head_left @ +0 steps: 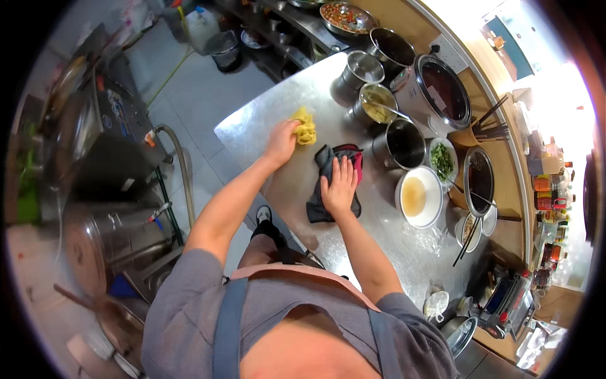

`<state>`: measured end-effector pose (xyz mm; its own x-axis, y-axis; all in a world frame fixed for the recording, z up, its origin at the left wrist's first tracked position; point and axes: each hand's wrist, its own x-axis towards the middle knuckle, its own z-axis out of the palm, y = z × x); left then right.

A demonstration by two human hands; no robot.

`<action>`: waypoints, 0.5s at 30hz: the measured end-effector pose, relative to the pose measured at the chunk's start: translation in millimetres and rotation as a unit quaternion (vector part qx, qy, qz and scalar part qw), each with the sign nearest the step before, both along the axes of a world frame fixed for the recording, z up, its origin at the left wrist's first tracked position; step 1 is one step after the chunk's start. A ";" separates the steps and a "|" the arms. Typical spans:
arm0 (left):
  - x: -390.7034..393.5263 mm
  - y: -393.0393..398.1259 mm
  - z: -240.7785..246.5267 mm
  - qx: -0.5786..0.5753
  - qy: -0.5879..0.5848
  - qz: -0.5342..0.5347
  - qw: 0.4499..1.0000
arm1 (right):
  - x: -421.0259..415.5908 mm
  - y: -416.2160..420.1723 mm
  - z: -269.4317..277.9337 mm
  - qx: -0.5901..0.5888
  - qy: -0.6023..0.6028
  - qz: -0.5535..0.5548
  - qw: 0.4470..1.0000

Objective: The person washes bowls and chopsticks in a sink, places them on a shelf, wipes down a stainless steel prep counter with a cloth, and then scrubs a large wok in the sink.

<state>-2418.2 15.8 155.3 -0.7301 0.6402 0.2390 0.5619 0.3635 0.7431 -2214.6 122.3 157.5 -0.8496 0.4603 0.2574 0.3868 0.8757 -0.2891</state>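
On the stainless steel table (284,187), my left hand (282,141) grips a crumpled yellow cloth (304,126) near the table's far left part. My right hand (340,185) lies flat, fingers spread, on a dark grey cloth (323,166) with a red part. The grey cloth lies folded on the steel, apart from the yellow one. To the right of my right hand stands a white bowl (433,199) of pale yellowish liquid, with clear plastic film (428,234) beside it.
Steel pots (405,142) and a lidded electric cooker (442,92) line the right side. Near them are chopped greens (441,160) in a bowl and chopsticks (466,240). A plastic bag (436,304) lies at the lower right. A hose (182,161) runs beyond the table's left side.
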 end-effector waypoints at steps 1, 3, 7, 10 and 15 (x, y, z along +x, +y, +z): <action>-6.4 -11.6 8.0 0.053 -0.065 0.031 0.996 | -25.5 6.2 -3.3 0.004 0.001 -0.013 1.000; -20.6 -47.8 14.2 0.132 -0.184 0.066 0.972 | -76.9 13.2 -8.4 0.007 -0.003 -0.009 1.000; -42.2 -140.0 22.1 0.227 -0.271 0.128 0.927 | -181.7 23.3 -19.0 0.028 0.029 0.028 0.999; -52.4 -185.3 26.8 0.219 -0.315 0.194 0.903 | -247.8 55.6 -32.6 0.050 0.045 0.015 0.998; -61.3 -228.6 41.8 0.224 -0.325 0.266 0.879 | -274.9 40.0 -26.9 0.076 0.035 0.055 0.995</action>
<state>-2479.5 -212.8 197.1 -0.9735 0.1145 -0.1980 -0.1952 0.0353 0.9801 -2489.6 162.3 130.5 -0.8699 0.3177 0.3772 0.2705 0.9469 -0.1737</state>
